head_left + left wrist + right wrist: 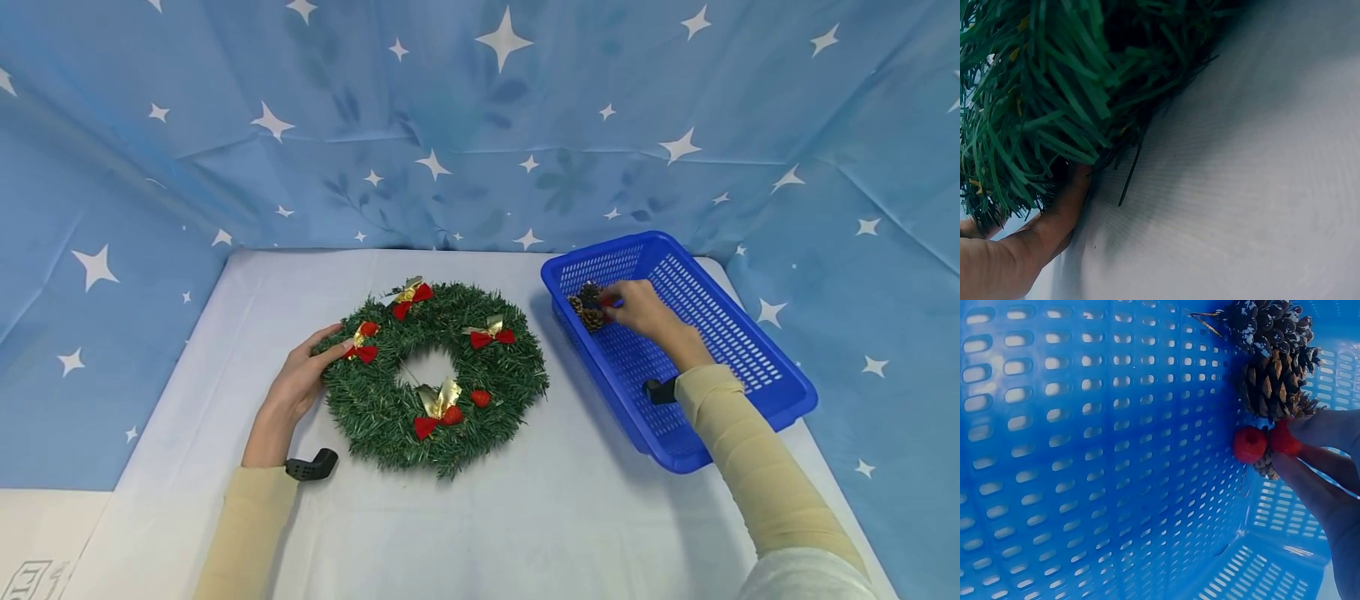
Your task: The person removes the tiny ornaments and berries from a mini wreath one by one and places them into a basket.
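Observation:
A green artificial wreath (360,408) lies flat on the white table, trimmed with red bows, gold leaves and red berries. At its left edge my left hand (300,379) grips it, thumb on top beside a bow (362,353) and fingers going under the greenery. In the left wrist view, those fingers (1054,219) reach beneath the wreath's needles. Inside the blue basket (600,375), my right hand (643,312) pinches a red artificial berry (1285,439) between thumb and fingers. Another red berry (1250,445) sits right beside it, next to several pine cones (1272,384).
The basket stands at the right of the white table (487,533), its perforated walls rising around my right hand. A blue star-patterned cloth (465,100) hangs behind and along both sides. Printed cardboard-like material (45,533) shows at the lower left.

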`<control>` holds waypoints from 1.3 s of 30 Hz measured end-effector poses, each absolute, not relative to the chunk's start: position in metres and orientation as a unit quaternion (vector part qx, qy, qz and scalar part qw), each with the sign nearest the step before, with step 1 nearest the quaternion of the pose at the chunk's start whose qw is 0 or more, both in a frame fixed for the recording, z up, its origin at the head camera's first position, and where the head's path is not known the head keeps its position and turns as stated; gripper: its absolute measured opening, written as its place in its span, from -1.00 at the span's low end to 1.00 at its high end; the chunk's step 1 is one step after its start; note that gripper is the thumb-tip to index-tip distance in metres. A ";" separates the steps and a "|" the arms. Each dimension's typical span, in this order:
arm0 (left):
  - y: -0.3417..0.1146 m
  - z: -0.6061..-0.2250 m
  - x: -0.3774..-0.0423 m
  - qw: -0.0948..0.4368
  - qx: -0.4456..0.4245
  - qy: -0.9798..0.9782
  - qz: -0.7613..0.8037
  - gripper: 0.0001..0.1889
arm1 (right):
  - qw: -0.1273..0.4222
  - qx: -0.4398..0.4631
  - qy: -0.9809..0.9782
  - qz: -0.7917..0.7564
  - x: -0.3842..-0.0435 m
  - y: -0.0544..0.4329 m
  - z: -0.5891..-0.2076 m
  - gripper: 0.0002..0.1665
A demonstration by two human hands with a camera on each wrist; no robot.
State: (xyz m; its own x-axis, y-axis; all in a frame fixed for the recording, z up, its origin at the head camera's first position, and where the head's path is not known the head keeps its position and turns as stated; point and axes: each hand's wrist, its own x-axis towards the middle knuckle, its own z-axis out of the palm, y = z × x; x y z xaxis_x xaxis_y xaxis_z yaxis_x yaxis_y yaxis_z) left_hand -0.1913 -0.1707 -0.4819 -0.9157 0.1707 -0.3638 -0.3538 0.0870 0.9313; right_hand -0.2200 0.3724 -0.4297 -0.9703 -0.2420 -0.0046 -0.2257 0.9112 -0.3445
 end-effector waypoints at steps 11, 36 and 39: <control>-0.171 -0.482 -0.191 0.196 -0.067 0.709 0.674 -0.20 | 0.010 -0.140 0.974 -0.178 -0.218 0.371 -0.427 -0.78; -0.170 -0.481 -0.192 0.198 -0.068 0.705 0.678 -0.20 | -0.024 -0.166 0.965 -0.203 -0.199 0.334 -0.385 -0.78; -0.170 -0.482 -0.192 0.199 -0.068 0.703 0.679 -0.20 | -0.039 -0.184 0.961 -0.202 -0.194 0.330 -0.380 -0.79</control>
State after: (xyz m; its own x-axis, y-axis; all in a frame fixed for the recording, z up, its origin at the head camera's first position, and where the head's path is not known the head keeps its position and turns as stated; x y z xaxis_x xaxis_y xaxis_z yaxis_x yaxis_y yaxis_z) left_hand -0.1924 -0.1704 -0.4816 -0.9114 0.1756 -0.3722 -0.3659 0.0685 0.9281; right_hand -0.1935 0.3298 -0.3802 -0.9291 -0.3383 0.1497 -0.3699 0.8503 -0.3743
